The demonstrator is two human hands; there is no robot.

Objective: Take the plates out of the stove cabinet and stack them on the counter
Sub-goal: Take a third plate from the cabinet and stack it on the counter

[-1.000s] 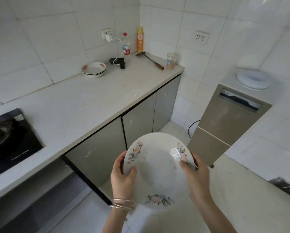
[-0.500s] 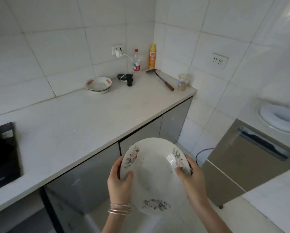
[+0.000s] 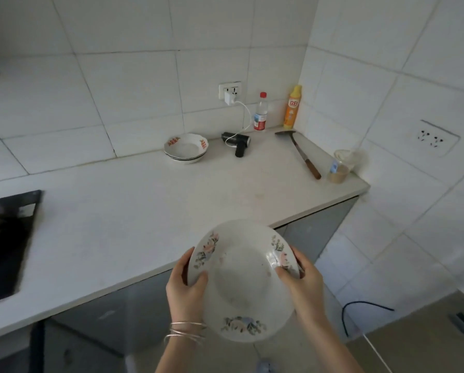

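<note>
I hold a white floral plate (image 3: 243, 281) with both hands, tilted toward me, just in front of the counter's front edge. My left hand (image 3: 185, 289) grips its left rim and my right hand (image 3: 304, 286) grips its right rim. A small stack of white plates with red marks (image 3: 186, 148) sits on the white counter (image 3: 123, 211) near the back wall. The stove cabinet lies at the lower left, mostly out of view.
A black stove (image 3: 4, 238) is set into the counter at left. At the back right stand a black device with a charger cable (image 3: 237, 144), a clear bottle (image 3: 260, 113), a yellow bottle (image 3: 292, 107), a spatula (image 3: 300, 152) and a plastic cup (image 3: 339, 166).
My view has risen and swung toward the counter. The plate has come up with both hands, closer to the counter edge. The open cabinet and the appliance at right have slid out of view.
</note>
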